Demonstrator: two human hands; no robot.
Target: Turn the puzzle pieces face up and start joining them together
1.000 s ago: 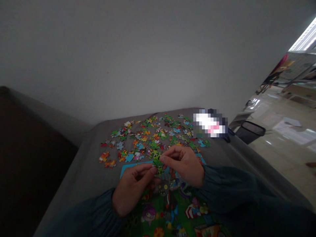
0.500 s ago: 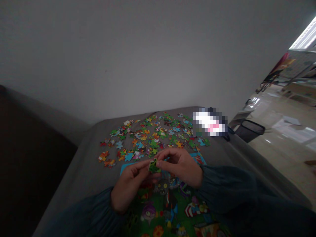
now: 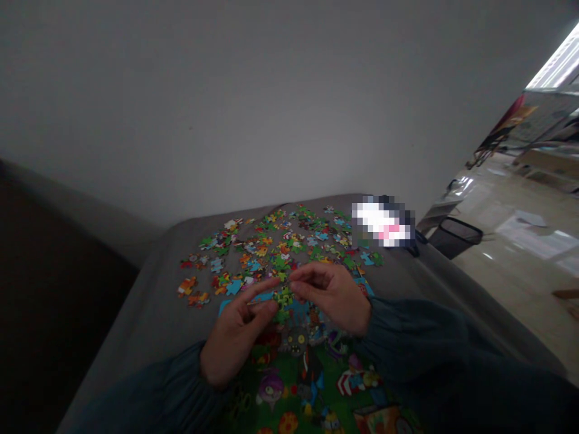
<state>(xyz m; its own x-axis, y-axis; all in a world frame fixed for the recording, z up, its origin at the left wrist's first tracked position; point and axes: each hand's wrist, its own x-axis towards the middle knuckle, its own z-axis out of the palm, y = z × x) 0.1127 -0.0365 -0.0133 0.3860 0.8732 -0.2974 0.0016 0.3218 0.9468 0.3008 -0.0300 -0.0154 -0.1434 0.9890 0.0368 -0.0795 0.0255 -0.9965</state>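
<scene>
Got a little green puzzle piece (image 3: 284, 298) pinched between both hands right now, held just above the far edge of the assembled puzzle picture (image 3: 316, 374). My left hand (image 3: 237, 331) comes in from about 8 o'clock of the piece, thumb and forefinger on it. My right hand (image 3: 332, 295) is at its 3 o'clock, fingertips clamped on the other side. The loose pieces (image 3: 275, 247) are scattered at 12 o'clock, spread over the grey cloth (image 3: 154, 313). A dark bin (image 3: 455, 237) sits off at 2 o'clock.
</scene>
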